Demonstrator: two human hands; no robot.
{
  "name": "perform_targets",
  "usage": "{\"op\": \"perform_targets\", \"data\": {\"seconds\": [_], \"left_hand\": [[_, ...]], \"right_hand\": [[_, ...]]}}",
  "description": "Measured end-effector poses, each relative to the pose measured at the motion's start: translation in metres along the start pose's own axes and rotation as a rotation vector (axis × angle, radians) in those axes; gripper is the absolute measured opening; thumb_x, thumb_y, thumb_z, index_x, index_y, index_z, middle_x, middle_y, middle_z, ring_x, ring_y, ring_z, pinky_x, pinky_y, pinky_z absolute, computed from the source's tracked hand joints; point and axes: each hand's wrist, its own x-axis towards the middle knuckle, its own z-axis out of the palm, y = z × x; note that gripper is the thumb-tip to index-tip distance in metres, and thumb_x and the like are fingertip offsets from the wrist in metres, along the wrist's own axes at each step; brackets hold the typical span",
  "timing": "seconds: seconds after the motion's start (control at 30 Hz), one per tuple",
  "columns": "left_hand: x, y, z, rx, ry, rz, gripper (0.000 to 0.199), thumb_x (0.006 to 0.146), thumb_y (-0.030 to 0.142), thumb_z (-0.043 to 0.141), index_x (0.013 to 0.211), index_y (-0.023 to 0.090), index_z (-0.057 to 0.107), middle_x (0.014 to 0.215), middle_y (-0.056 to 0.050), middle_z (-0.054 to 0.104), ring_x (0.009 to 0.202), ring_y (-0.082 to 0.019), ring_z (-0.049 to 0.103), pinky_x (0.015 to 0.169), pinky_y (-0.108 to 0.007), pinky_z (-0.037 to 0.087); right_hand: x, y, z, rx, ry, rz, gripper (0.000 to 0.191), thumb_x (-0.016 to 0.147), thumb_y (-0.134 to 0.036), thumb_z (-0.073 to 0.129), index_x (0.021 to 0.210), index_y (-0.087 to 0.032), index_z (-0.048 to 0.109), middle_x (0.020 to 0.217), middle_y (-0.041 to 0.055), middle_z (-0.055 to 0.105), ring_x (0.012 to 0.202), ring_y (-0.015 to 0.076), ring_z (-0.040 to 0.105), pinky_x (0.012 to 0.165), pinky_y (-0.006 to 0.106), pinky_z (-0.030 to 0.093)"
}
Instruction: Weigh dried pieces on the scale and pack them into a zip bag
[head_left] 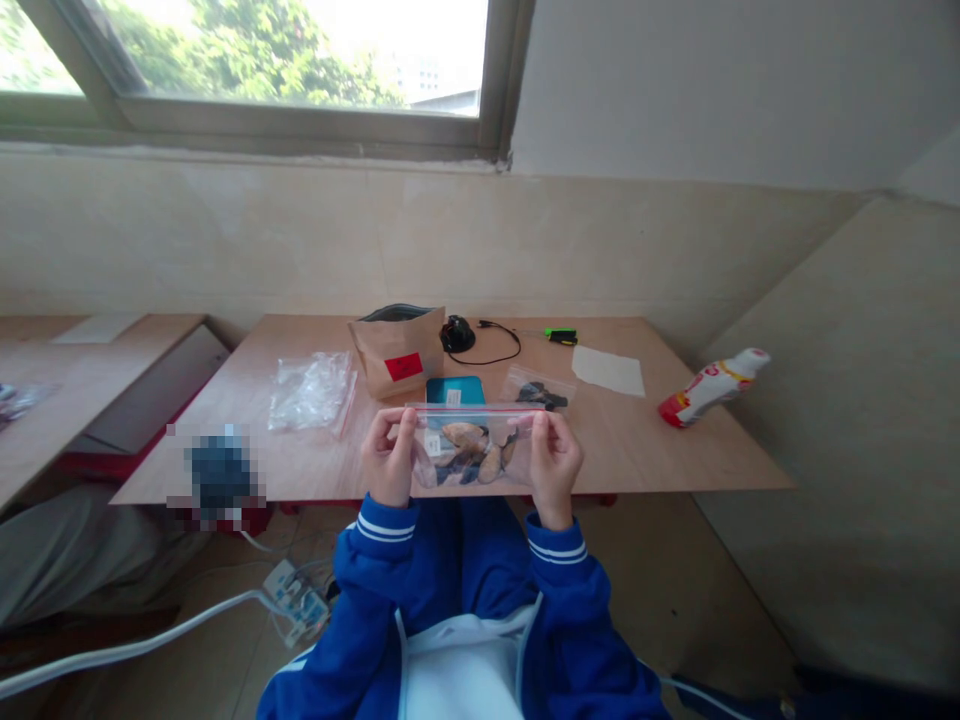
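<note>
A clear zip bag (472,470) with a red seal strip hangs between my two hands, stretched out level over the table's front edge. Brown and dark dried pieces (491,462) lie in its lower part. At the bag's top left corner, my left hand (390,455) is closed in a pinch. My right hand (553,465) pinches the top right corner the same way. Behind the bag, partly covered by it, is a flat blue device (456,388). A second small zip bag (541,388) with dark pieces lies just beyond my right hand.
On the wooden table (637,455) stand a brown paper pouch (394,350) and a tilted white-and-red bottle (712,388). Empty clear bags (311,392) lie left. A black round object (457,335) with cable, a green-handled screwdriver (561,336) and white paper (609,370) lie behind. A power strip (296,600) is below.
</note>
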Motion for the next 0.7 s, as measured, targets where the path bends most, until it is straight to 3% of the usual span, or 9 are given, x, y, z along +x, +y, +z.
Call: {"op": "perform_targets", "data": {"seconds": [0.3,0.43,0.57,0.7], "left_hand": [[-0.0003,0.0026,-0.0005,0.029,0.028,0.049,0.035,0.077,0.050,0.064,0.073,0.017,0.057,0.056,0.004,0.054,0.043,-0.005,0.047,0.041,-0.016,0.036],[0.0002,0.0031,-0.0034,0.065,0.015,0.064,0.031,0.077,0.047,0.066,0.077,0.016,0.063,0.060,0.003,0.056,0.051,-0.006,0.050,0.047,-0.016,0.039],[-0.0009,0.0046,-0.0045,0.063,-0.042,0.000,0.030,0.078,0.046,0.065,0.077,0.016,0.063,0.057,0.004,0.055,0.044,-0.006,0.047,0.041,-0.017,0.036],[-0.0022,0.0035,-0.0004,0.041,-0.036,0.010,0.032,0.078,0.047,0.064,0.077,0.016,0.061,0.059,0.002,0.058,0.053,-0.009,0.054,0.051,-0.019,0.044]], "right_hand": [[0.0015,0.0055,-0.0042,-0.048,-0.039,0.027,0.032,0.091,-0.045,0.047,0.090,-0.017,0.064,0.089,0.0079,0.072,0.086,0.0217,0.067,0.078,0.032,0.052],[0.0000,0.0051,-0.0064,0.023,-0.048,0.053,0.026,0.091,-0.041,0.047,0.091,-0.019,0.060,0.082,0.0064,0.072,0.077,0.0204,0.069,0.075,0.033,0.053],[-0.0012,-0.0002,-0.0081,0.067,-0.032,0.004,0.020,0.091,-0.037,0.049,0.083,-0.020,0.056,0.075,0.0034,0.070,0.072,0.0178,0.068,0.074,0.031,0.054],[-0.0019,-0.0032,-0.0066,0.075,-0.022,0.002,0.023,0.092,-0.037,0.048,0.079,-0.020,0.055,0.071,0.0020,0.068,0.070,0.0161,0.067,0.074,0.031,0.053]]}}
